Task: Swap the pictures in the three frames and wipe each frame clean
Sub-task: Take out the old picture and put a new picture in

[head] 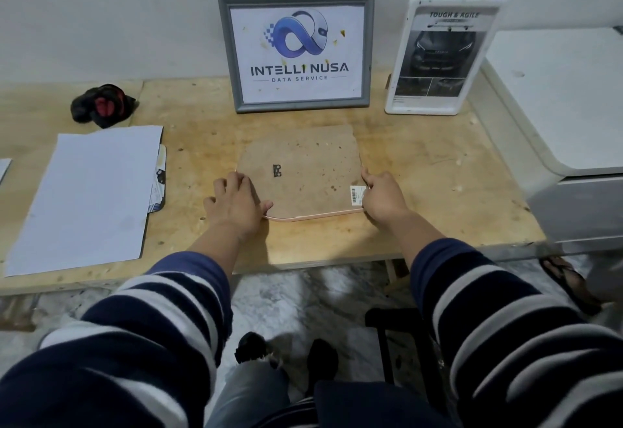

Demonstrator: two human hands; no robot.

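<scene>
A pink-rimmed frame [313, 215] lies face down in the middle of the wooden table [421, 171], its brown backing board [303, 174] facing up with a small black hanger and a barcode sticker. My left hand [236, 201] rests on the frame's left near corner, thumb hooked at the rim. My right hand [382, 196] pinches the frame's right edge by the sticker. A grey frame [296, 51] with a logo print stands against the wall. A white frame [441, 56] with a car picture leans to its right.
A white sheet [87, 194] lies on the left over other printed pictures [160, 184]. A black and red cloth [102, 105] is bunched at the back left. A white cabinet [566, 107] borders the table's right side. The table's front edge is near my arms.
</scene>
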